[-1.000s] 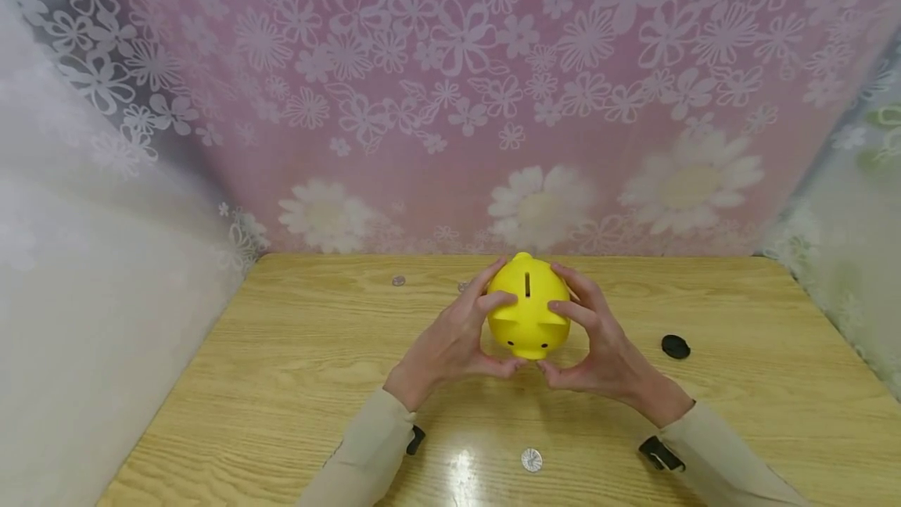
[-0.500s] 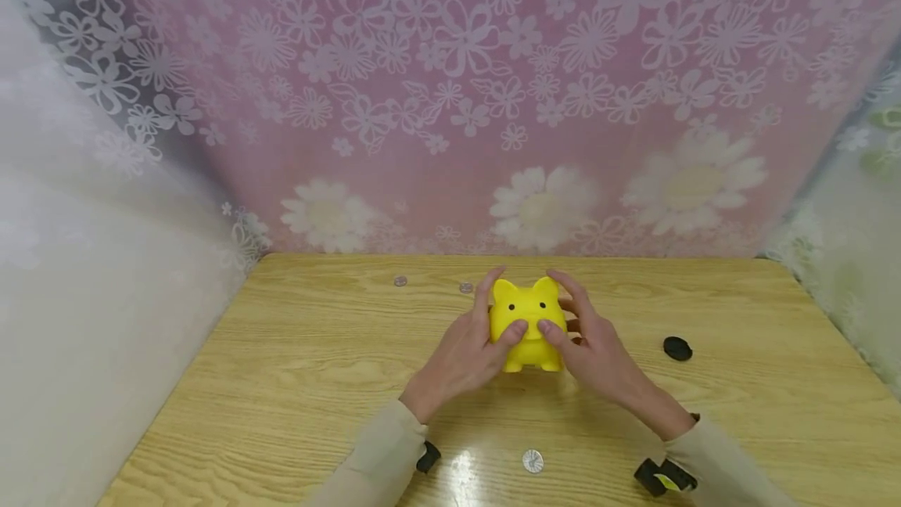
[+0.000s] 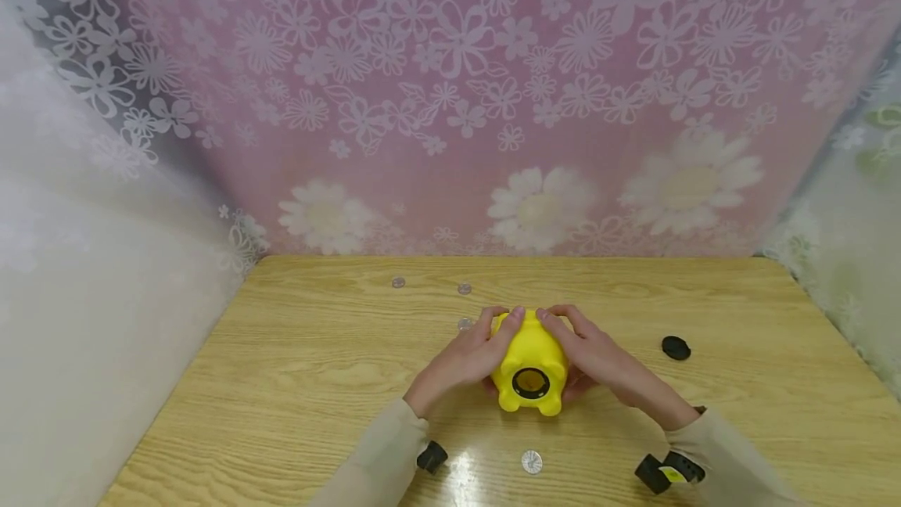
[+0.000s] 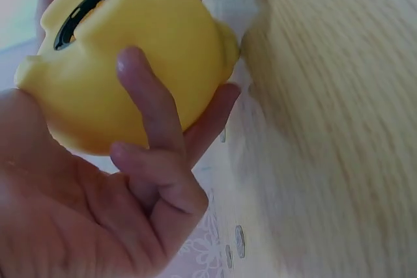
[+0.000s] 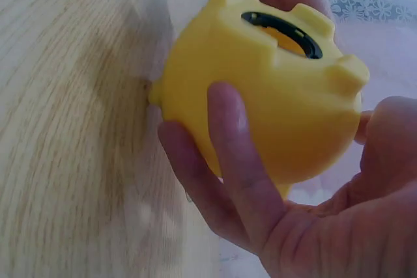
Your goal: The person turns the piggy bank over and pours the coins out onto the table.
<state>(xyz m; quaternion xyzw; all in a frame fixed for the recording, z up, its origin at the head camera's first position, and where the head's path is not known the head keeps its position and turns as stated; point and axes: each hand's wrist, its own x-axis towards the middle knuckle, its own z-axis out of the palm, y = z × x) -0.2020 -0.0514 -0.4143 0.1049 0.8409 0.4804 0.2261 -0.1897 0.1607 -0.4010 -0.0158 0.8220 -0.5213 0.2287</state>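
Both hands hold a yellow piggy bank [image 3: 529, 346], tipped so that its underside faces the person. A round hole with a black rim [image 3: 531, 383] shows between its feet, with no cover on it. The left hand [image 3: 468, 354] grips the bank's left side, thumb on top, and the right hand [image 3: 594, 354] grips the right side the same way. In the left wrist view, the fingers [image 4: 153, 99] curl round the yellow body, whose tail end is close to the tabletop. The right wrist view shows the right fingers [image 5: 238, 141] under the body.
A round black cap [image 3: 676, 347] lies on the wooden table [image 3: 296, 382] at the right. Silver coins lie about: one coin [image 3: 532, 462] near the front, another coin [image 3: 398, 282] at the back left, a coin [image 3: 464, 288] beside it, and a coin [image 3: 465, 324] by the left hand.
The hands have turned the piggy bank from slot side up, through face toward the person, to underside toward the person, and brought it slightly nearer. A coin by the left hand has come into view.
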